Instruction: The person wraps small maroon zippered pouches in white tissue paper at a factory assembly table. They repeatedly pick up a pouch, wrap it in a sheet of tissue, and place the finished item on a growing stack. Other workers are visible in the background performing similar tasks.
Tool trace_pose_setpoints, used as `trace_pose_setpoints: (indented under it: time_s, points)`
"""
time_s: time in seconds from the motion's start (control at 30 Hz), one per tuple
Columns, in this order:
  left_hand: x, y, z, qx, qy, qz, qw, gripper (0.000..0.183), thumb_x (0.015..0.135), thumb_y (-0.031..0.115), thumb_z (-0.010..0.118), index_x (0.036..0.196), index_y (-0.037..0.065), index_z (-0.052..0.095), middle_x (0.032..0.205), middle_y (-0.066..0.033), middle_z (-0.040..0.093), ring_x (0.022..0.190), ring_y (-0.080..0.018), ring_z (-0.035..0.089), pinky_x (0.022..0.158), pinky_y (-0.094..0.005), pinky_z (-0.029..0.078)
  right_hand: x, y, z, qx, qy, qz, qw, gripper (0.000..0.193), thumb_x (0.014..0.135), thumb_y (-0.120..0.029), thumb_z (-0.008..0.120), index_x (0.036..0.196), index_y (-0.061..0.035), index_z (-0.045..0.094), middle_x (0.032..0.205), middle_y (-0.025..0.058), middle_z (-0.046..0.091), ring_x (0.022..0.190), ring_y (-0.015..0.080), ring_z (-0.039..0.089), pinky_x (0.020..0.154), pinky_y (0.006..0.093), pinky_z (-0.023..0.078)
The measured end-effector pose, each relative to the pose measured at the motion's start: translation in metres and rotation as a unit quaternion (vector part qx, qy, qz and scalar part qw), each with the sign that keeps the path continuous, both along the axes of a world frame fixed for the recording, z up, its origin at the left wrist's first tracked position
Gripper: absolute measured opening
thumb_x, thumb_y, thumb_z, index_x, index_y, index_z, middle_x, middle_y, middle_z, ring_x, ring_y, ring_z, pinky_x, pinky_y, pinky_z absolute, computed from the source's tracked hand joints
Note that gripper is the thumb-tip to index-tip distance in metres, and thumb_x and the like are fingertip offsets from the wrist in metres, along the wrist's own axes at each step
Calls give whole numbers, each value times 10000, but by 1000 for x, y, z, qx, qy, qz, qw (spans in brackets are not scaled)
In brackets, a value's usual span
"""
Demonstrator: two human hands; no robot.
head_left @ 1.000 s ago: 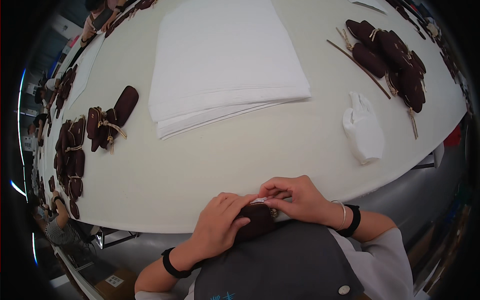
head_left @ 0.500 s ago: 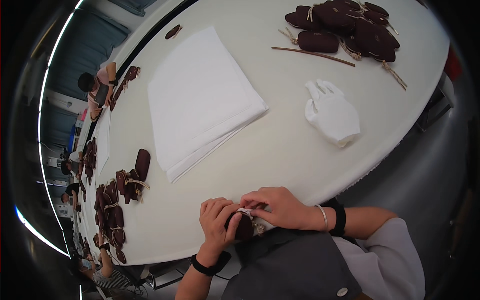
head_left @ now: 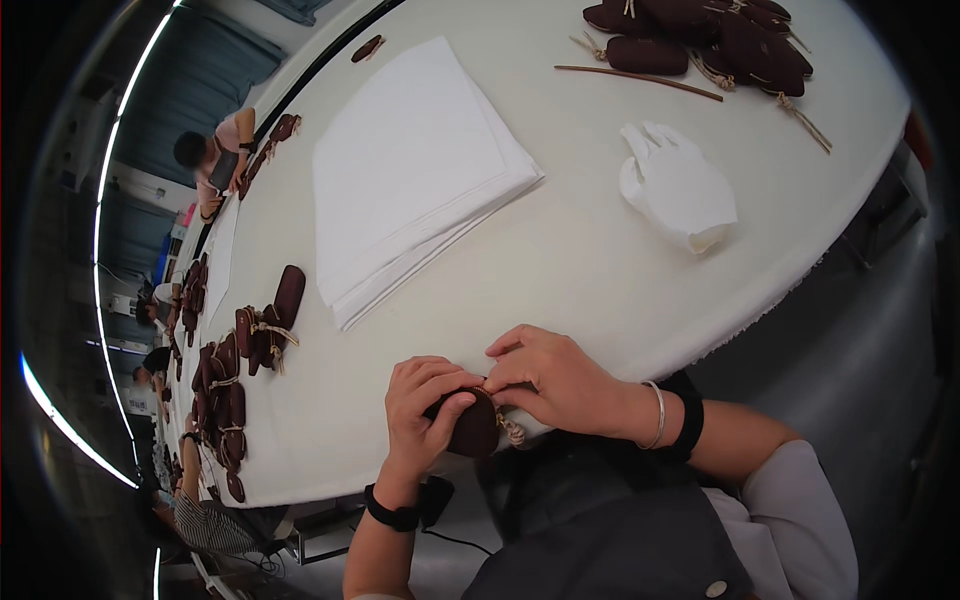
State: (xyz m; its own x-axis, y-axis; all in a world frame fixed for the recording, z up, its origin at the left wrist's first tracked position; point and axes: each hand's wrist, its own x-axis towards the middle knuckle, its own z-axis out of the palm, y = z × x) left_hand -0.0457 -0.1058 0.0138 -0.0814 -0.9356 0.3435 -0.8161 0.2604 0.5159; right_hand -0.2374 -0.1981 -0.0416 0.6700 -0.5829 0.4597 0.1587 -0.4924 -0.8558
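A small dark brown zip pouch (head_left: pixel 474 432) with a gold-coloured zip and a knotted beige cord (head_left: pixel 513 430) is at the near edge of the table. My left hand (head_left: pixel 422 408) wraps round its left side, thumb across the front. At the top edge of the pouch, my right hand (head_left: pixel 545 378) pinches with thumb and forefinger by the zip. Exactly what lies between those fingertips is hidden. The cord hangs off the pouch's right side, below my right fingers.
White sheets (head_left: pixel 415 170) lie stacked mid-table, with a white glove (head_left: pixel 680 190) to their right. Brown pouches (head_left: pixel 745 45) are heaped far right beside a thin brown stick (head_left: pixel 640 82). More pouches (head_left: pixel 215 405) lie left. Other people (head_left: pixel 215 165) work along the table's left side.
The pouch has turned to show more of its round front. White material that showed at its zip opening is out of sight. My right fingers stay at the zip; the whole view has shifted slightly.
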Motion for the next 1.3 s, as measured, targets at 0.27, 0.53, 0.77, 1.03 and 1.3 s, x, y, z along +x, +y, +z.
trace_pose_setpoints:
  time_s: [0.27, 0.53, 0.77, 1.03, 1.3]
  points:
    - [2, -10, 2, 97, -15, 29, 995, 192, 931, 220, 677, 809, 73, 693, 761, -36, 660, 793, -236, 593, 777, -355, 404, -6, 9, 11, -48, 21, -102, 993, 133, 791, -134, 792, 910, -90, 753, 924, 4, 687, 1044, 280, 598, 869, 404, 521]
    - [1, -9, 2, 100, -1, 38, 994, 160, 912, 223, 692, 820, 99, 737, 758, -20, 666, 780, -220, 584, 777, -352, 400, -7, 12, 7, -94, 37, -89, 991, 102, 774, -144, 768, 866, -100, 758, 886, 35, 667, 966, 255, 587, 809, 364, 520]
    - [0, -11, 2, 93, -5, 14, 996, 116, 894, 225, 720, 852, 134, 778, 765, 5, 673, 779, -190, 589, 784, -342, 399, 2, -5, 23, -21, 134, -34, 990, 77, 710, -119, 751, 786, -109, 761, 791, 13, 674, 878, 244, 600, 710, 360, 507]
    - [0, -15, 2, 100, -9, 23, 995, 154, 872, 227, 753, 779, 104, 749, 718, 0, 642, 735, -189, 564, 735, -337, 375, -16, 14, 12, -119, 90, -79, 986, 186, 748, -245, 812, 811, -103, 709, 841, 11, 626, 876, 218, 568, 730, 356, 439]
    - [-2, -13, 2, 89, 6, 32, 995, 177, 872, 203, 748, 736, 93, 724, 679, -9, 610, 702, -197, 535, 698, -340, 361, -14, 25, 18, -194, 138, -44, 970, 194, 759, -222, 780, 827, -86, 659, 863, 25, 577, 848, 207, 535, 738, 357, 409]
